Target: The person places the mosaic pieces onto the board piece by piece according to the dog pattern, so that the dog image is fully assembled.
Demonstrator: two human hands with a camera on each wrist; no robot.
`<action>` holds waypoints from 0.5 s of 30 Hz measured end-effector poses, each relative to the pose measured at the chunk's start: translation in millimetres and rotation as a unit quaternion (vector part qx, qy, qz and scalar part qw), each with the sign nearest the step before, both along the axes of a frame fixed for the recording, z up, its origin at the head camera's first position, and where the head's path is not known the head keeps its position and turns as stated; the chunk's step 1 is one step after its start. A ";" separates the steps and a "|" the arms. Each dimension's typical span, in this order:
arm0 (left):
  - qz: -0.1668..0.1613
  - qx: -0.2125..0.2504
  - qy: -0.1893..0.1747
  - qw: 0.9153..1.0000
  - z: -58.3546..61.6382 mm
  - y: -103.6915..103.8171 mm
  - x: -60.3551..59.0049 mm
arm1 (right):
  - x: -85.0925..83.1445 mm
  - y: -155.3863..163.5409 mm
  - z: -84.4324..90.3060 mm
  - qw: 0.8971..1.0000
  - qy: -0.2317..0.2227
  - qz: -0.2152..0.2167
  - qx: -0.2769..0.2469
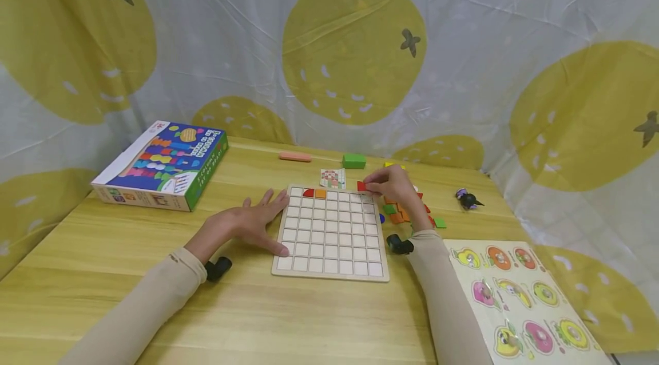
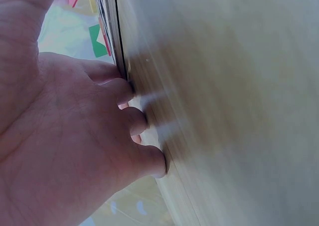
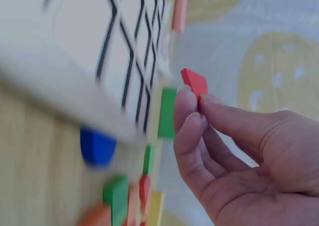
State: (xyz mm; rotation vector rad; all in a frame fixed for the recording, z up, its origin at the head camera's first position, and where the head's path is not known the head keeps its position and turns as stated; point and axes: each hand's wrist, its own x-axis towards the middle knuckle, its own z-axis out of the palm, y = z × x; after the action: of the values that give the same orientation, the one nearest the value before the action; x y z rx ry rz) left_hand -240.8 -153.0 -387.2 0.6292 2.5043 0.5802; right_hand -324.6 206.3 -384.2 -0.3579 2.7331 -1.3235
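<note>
Sleeved forearms reached in from the near edge of the bench [image 1: 103, 250], with a fruit peg puzzle [image 1: 520, 302] lying just right of the right forearm. Between the two hands sat the wooden grid board [image 1: 332, 233], most of its squares bare. The left hand [image 1: 252, 225] lay flat with fingers spread and relaxed, their tips touching the board's left edge, gripping nothing. Beyond it, well to the left, sat a colourful game box [image 1: 165, 163]. The right hand [image 1: 396, 187] hovered at the board's far right corner, pinching a small red block [image 3: 194, 82] between thumb and forefinger, just above the top row. That piece looked light, stiff and smooth, so a fingertip pinch across its flat faces seemed the sensible hold, since it could slip if squeezed by the corners. Loose coloured blocks [image 1: 399, 215] lay under and just right of that hand. Farther off sat a pattern card [image 1: 332, 178], a green block [image 1: 354, 161] and a pink bar [image 1: 295, 156].
</note>
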 end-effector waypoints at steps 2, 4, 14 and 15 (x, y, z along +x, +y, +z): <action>0.001 -0.002 0.001 1.000 0.5 0.2 -0.7 | -1.0 -8.9 -1.1 1.000 -0.002 0.013 -0.008; 0.003 -0.003 0.000 1.000 1.0 0.1 -0.9 | -1.4 -17.8 -3.2 0.999 -0.013 0.023 -0.022; 0.006 -0.004 0.000 1.000 2.5 1.2 1.6 | 3.5 -47.2 -11.6 0.997 -0.055 0.009 -0.051; 0.005 -0.004 0.000 1.000 2.3 2.0 1.8 | 4.6 -47.9 -11.5 0.997 -0.059 0.006 -0.046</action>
State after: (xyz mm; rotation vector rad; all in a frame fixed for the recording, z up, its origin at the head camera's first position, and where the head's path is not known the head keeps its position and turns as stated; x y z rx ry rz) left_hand -239.0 -150.9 -384.9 0.6149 2.5090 0.5733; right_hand -320.0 158.5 -395.7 -0.2916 2.5765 -1.4217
